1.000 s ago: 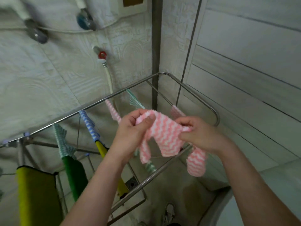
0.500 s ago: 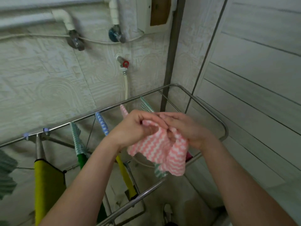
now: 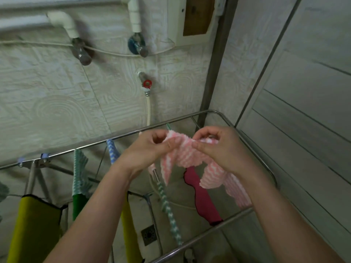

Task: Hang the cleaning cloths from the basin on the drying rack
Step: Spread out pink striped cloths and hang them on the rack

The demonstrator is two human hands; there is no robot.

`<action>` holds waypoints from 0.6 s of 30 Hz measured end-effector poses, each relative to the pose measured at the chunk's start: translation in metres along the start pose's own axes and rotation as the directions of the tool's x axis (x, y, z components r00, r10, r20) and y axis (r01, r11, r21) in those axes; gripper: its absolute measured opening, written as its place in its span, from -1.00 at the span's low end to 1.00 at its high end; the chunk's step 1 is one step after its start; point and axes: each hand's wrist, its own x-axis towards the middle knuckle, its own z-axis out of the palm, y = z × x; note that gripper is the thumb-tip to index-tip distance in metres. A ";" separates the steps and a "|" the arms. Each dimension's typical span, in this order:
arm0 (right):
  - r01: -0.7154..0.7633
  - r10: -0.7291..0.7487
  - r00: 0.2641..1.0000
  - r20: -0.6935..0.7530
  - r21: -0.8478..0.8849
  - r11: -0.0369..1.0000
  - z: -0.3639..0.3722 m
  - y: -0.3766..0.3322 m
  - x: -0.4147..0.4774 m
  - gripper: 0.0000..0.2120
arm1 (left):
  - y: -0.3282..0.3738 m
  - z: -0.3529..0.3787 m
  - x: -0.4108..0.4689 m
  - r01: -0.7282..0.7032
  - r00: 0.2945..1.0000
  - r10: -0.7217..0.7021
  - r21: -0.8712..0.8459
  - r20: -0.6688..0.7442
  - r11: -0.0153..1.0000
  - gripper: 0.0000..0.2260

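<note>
Together left hand [image 3: 150,149], right hand [image 3: 218,149] pinch pink cloth [image 3: 187,156] edge above rack [image 3: 209,112].

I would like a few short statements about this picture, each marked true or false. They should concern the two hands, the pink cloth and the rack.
1. The left hand and the right hand both pinch the pink-and-white cloth. True.
2. A blue-and-white cloth hangs on the drying rack, left of the hands. True.
3. The pink-and-white cloth lies spread flat over a rail. False: it is bunched and held up between the hands.
4. The tap handle above the white hose is red. True.
5. The left hand holds a clothes peg. False: it holds only the cloth.
</note>
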 end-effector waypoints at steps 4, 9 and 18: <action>0.016 -0.014 0.999 0.036 -0.050 0.999 -0.009 0.019 0.016 -0.93 | -0.003 0.022 0.029 -0.088 0.978 0.074 -0.061 -0.196 0.994 -0.90; -0.086 0.045 0.963 0.266 0.142 0.986 -0.034 0.031 0.037 -0.72 | 0.005 0.036 0.058 -0.135 0.971 0.125 -0.036 -0.205 0.990 -0.77; -0.256 0.140 0.842 0.521 0.158 0.954 -0.054 0.067 0.086 -0.71 | 0.022 0.056 0.094 -0.212 0.972 0.219 0.084 -0.084 0.974 -0.59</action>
